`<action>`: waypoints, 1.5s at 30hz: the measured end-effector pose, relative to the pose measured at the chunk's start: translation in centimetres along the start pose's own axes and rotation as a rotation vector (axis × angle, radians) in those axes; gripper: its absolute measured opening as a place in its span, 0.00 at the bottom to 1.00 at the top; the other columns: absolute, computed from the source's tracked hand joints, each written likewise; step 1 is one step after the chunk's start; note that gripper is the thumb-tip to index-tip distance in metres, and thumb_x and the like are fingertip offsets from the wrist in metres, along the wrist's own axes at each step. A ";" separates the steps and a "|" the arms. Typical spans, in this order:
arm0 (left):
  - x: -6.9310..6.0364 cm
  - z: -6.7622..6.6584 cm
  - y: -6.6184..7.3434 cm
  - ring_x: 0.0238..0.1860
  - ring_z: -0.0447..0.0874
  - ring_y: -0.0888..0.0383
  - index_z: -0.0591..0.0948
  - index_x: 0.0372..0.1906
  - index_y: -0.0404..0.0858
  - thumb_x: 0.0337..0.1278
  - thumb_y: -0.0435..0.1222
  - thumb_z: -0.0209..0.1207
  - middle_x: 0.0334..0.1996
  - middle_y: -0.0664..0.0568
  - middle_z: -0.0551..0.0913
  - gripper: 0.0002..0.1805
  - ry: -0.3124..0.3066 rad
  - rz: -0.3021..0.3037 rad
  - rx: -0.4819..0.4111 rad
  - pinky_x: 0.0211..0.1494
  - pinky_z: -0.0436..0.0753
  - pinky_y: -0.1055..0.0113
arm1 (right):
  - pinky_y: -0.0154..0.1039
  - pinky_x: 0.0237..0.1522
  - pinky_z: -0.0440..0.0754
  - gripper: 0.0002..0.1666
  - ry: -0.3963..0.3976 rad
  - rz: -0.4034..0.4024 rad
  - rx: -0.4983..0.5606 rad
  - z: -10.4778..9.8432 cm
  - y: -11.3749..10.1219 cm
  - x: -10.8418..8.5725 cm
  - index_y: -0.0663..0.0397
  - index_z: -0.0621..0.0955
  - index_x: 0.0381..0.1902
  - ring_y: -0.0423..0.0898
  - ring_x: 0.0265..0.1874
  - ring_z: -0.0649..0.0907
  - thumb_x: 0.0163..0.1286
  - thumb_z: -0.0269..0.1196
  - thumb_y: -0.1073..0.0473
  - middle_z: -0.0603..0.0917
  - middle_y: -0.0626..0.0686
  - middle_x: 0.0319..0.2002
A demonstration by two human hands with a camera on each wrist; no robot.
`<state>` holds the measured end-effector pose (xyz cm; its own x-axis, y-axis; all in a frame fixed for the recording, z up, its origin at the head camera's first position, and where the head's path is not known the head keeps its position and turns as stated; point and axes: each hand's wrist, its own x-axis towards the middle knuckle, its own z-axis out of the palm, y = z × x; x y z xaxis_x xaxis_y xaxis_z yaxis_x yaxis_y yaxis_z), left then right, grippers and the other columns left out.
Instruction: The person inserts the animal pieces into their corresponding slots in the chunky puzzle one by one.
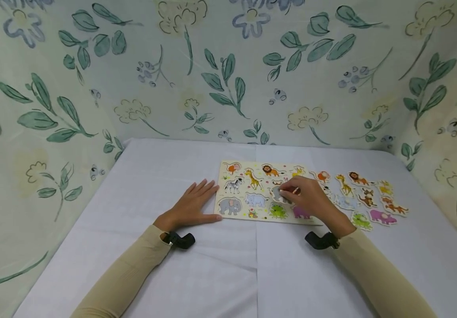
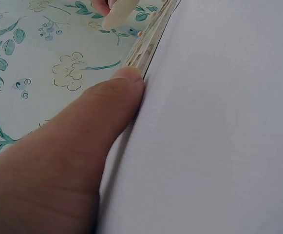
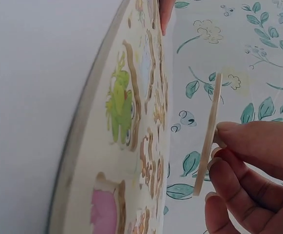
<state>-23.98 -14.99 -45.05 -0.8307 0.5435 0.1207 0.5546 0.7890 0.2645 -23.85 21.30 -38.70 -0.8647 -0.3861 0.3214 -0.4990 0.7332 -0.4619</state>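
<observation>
A wooden animal puzzle board lies flat, with recesses picturing a giraffe, zebra, elephant, rhino, frog and others. My left hand rests spread at the board's left edge; in the left wrist view the thumb touches the board's corner. Above the middle-right of the board, my right hand pinches a grey elephant puzzle piece. The right wrist view shows that elephant piece edge-on, apart from the board, held between thumb and fingertips on its back. Its printed face is turned away there.
Right of the board lie several loose puzzle pieces, among them a lion, a giraffe, a frog, a purple hippo and a tiger. Some are partly behind the right hand. A white cloth covers the table; floral curtains surround it.
</observation>
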 end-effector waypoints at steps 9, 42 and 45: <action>0.0 0.2 -0.1 0.76 0.41 0.49 0.55 0.76 0.45 0.48 0.76 0.46 0.76 0.50 0.51 0.56 0.006 0.002 -0.008 0.76 0.43 0.49 | 0.39 0.35 0.83 0.07 0.002 -0.061 0.022 0.4 -1.5 1.1 0.54 0.87 0.39 0.41 0.32 0.81 0.61 0.69 0.61 0.85 0.47 0.33; 0.2 0.0 0.0 0.77 0.40 0.51 0.54 0.77 0.47 0.47 0.76 0.47 0.76 0.53 0.50 0.56 -0.020 -0.025 0.002 0.76 0.40 0.51 | 0.36 0.35 0.81 0.07 -0.041 -0.121 0.111 2.7 -4.5 3.3 0.53 0.87 0.39 0.40 0.33 0.80 0.63 0.68 0.59 0.84 0.46 0.33; 0.2 0.0 0.0 0.77 0.40 0.51 0.54 0.77 0.46 0.48 0.75 0.48 0.76 0.52 0.50 0.56 -0.017 -0.022 0.001 0.76 0.41 0.50 | 0.36 0.35 0.81 0.07 -0.038 -0.132 0.114 3.1 -4.7 3.5 0.52 0.87 0.39 0.39 0.32 0.80 0.63 0.68 0.59 0.83 0.45 0.32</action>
<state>-24.10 -14.86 -45.01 -0.8416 0.5309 0.0991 0.5365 0.8009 0.2659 -24.74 14.77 -37.95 -0.7915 -0.4972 0.3554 -0.6100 0.6075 -0.5088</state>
